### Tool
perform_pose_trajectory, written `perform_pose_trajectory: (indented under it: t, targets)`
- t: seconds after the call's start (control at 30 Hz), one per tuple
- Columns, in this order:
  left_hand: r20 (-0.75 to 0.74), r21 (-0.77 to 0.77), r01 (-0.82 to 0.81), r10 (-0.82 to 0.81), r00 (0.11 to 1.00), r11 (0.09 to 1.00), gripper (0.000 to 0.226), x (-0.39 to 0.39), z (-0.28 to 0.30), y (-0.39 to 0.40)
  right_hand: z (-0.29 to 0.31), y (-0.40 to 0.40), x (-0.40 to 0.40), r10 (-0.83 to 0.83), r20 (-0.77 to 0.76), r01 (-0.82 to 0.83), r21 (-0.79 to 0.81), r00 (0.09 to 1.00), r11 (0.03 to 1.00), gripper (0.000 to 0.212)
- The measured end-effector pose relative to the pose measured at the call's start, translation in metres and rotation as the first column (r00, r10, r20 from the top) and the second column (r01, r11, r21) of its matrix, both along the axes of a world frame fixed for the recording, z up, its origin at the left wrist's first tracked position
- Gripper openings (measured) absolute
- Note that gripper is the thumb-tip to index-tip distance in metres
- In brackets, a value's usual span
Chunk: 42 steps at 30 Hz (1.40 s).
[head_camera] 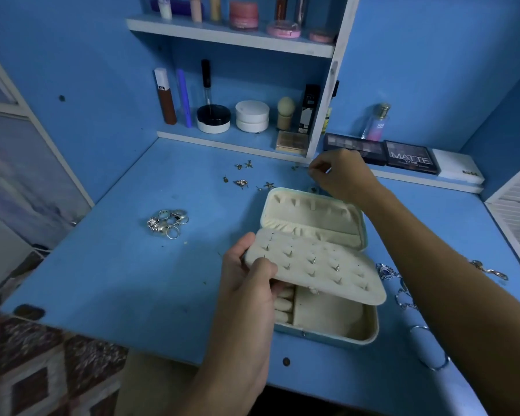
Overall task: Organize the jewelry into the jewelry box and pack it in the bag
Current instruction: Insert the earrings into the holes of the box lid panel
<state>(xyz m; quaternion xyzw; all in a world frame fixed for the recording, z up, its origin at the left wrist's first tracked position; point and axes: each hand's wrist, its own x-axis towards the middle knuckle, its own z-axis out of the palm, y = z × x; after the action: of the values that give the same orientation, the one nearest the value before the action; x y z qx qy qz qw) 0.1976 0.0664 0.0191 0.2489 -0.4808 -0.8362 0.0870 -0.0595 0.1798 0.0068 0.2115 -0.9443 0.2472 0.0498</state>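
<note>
The jewelry box (318,265) lies open on the counter (132,280) in front of me. My left hand (252,277) has a closed grip on the edge of its earring panel (315,265), holding it lifted; several studs poke through it. My right hand (336,172) reaches past the lid, fingers pinched, though I cannot tell if they hold anything. If I tilt the panel too far, I think loose studs could drop out. Below it, ring rolls and a compartment look nearly bare. Loose earrings (242,183) and a pile of rings (168,222) wait outside.
</note>
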Motion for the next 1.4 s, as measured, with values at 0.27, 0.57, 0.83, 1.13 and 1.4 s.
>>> perform_pose_trajectory:
  t: [0.27,0.57,0.83,1.13,1.4]
  targets:
    - [-0.002,-0.020,0.026,-0.026,1.000,0.999,0.051,0.001,-0.003,-0.001,-0.008,-0.015,-0.022,-0.050,0.012,0.049,0.069,0.999,0.996,0.016]
    - [-0.001,-0.006,0.042,-0.042,0.999,0.999,0.040,0.001,-0.001,-0.001,-0.006,-0.024,-0.025,-0.077,0.009,0.076,0.102,0.997,0.992,0.013]
    - [-0.030,0.007,0.037,-0.037,0.999,0.999,0.046,-0.001,-0.005,-0.002,-0.005,-0.026,-0.021,-0.062,0.008,0.060,0.144,0.998,0.988,0.012]
    - [-0.054,0.004,0.002,-0.002,0.999,1.000,0.054,-0.002,-0.009,0.000,0.019,-0.018,0.012,0.051,0.071,-0.032,-0.251,0.996,0.968,0.012]
    - [-0.046,-0.004,-0.003,0.003,0.999,1.000,0.037,0.000,-0.005,0.001,0.039,-0.014,0.056,0.270,0.194,-0.198,-0.327,0.943,0.924,0.010]
